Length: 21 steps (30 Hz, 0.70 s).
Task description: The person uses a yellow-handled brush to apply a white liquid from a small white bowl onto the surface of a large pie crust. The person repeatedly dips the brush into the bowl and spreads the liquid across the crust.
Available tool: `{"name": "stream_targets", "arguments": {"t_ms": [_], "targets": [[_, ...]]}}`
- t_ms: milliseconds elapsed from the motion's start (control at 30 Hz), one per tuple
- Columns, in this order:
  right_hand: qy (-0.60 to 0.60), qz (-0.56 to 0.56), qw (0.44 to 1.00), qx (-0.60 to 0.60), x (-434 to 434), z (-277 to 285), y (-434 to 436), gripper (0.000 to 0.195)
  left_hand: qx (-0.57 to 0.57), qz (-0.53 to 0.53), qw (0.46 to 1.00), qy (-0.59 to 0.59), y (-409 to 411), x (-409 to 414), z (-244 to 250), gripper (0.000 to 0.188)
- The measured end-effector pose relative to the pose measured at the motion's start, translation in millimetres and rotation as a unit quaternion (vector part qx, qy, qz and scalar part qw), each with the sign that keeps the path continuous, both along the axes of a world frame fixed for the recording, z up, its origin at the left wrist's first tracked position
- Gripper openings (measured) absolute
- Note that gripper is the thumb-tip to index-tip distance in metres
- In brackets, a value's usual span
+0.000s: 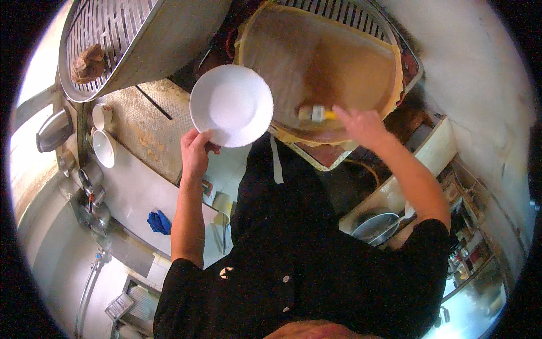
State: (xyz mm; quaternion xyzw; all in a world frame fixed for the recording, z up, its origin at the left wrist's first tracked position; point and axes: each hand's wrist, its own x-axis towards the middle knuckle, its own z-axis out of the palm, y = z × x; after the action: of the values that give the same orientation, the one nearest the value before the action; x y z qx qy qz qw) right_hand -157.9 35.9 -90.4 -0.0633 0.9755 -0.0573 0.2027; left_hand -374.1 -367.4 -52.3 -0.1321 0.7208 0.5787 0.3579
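Note:
My left hand (195, 152) grips the near rim of a shallow white dish (230, 106), thumb on its upper face. The dish is tilted so that its inside shows, and no contents can be made out. In my right hand (366, 127) is a flat brush (318, 113) with a yellow handle and a pale metal-looking band. Its blurred bristles point left, over a large brownish cloth-like sheet (279, 55). This sheet is spread across a round slatted rack (347, 15), whose bare slats show at the far side. A darker, wet-looking patch lies near the sheet's middle.
Another slatted rack (114, 25), high on the left, bears a crumpled brown cloth (89, 63). White bowls (104, 148) stand beside a textured metal counter (144, 118). Blue gloves (159, 222) lie on the white ledge. A round pan or sieve (377, 226) sits at right.

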Motion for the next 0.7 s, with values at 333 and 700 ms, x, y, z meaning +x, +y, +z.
{"name": "stream_targets", "arguments": {"t_ms": [333, 700], "targets": [[0.044, -0.173, 0.983, 0.052, -93.6, -22.3, 75.8, 0.039, 0.012, -0.011, 1.0, 0.001, 6.6, 1.2, -1.0, 0.023], [-0.065, -0.122, 0.99, 0.007, -26.1, 16.3, 24.6, 0.044, 0.005, -0.005, 1.0, -0.005, 12.3, 2.4, 4.7, 0.025]]}}
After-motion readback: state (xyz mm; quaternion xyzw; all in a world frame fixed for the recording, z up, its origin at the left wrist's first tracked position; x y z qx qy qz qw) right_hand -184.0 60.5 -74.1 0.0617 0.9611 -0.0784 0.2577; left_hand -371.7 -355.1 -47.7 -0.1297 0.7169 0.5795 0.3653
